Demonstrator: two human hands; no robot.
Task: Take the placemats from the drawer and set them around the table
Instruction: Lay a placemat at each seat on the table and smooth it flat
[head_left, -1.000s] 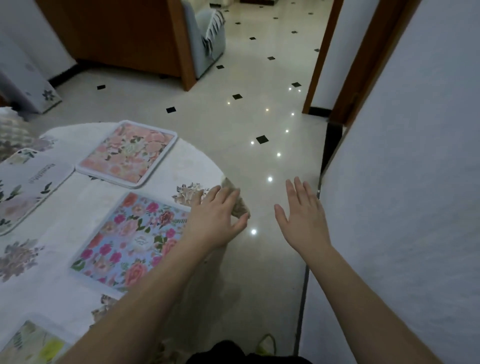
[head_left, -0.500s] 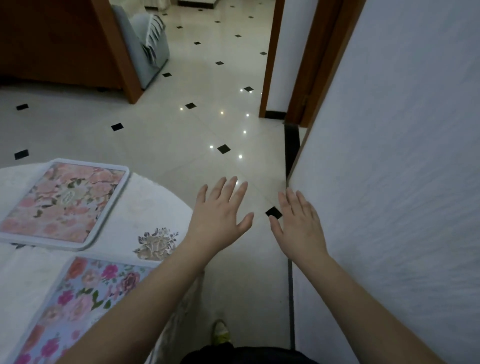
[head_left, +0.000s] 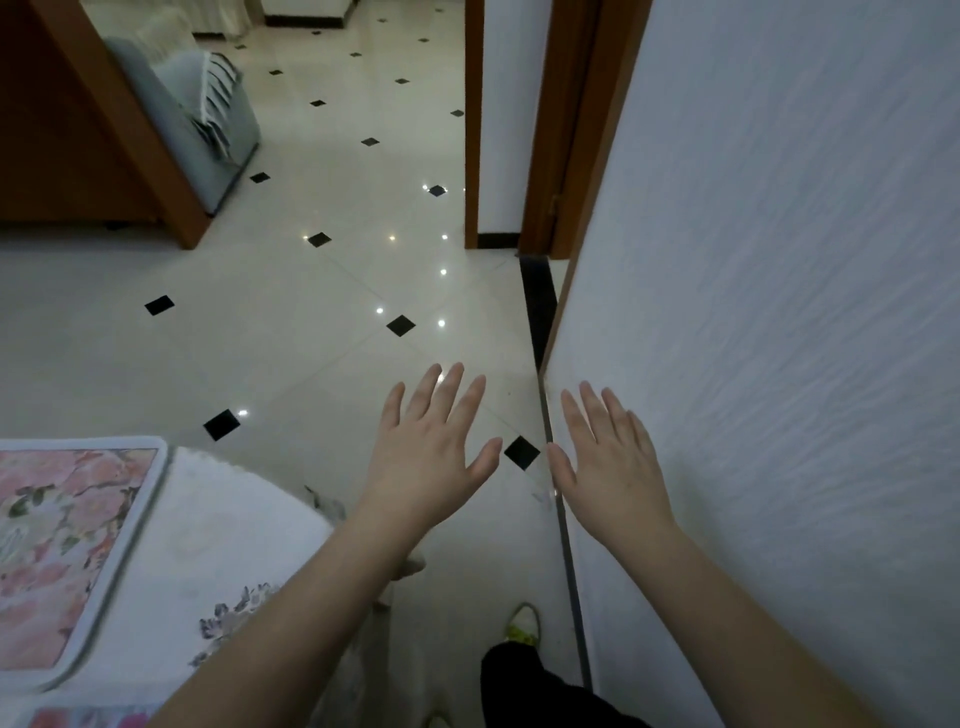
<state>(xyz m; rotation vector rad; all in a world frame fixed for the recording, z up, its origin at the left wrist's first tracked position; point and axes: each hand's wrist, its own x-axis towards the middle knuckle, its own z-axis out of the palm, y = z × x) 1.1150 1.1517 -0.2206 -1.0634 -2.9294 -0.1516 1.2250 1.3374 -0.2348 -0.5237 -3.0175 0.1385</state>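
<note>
A pink floral placemat (head_left: 57, 551) with a white border lies on the round table (head_left: 218, 525) at the lower left. The top edge of a second floral placemat (head_left: 88, 719) shows at the bottom left corner. My left hand (head_left: 431, 457) hovers over the floor past the table's edge, fingers straight and spread, holding nothing. My right hand (head_left: 610, 462) is held out beside it, close to the white wall, fingers straight and empty. No drawer is in view.
A white textured wall (head_left: 779, 364) runs close along the right. Ahead is glossy tiled floor (head_left: 311, 338) with black diamond insets, a wooden door frame (head_left: 566, 130), a wooden partition (head_left: 119, 119) and a grey sofa (head_left: 202, 114) at the upper left. My shoe (head_left: 522, 623) shows below.
The view has swung right, away from the table, so fewer placemats show. My left hand has come off the table edge and both hands now hover over the floor.
</note>
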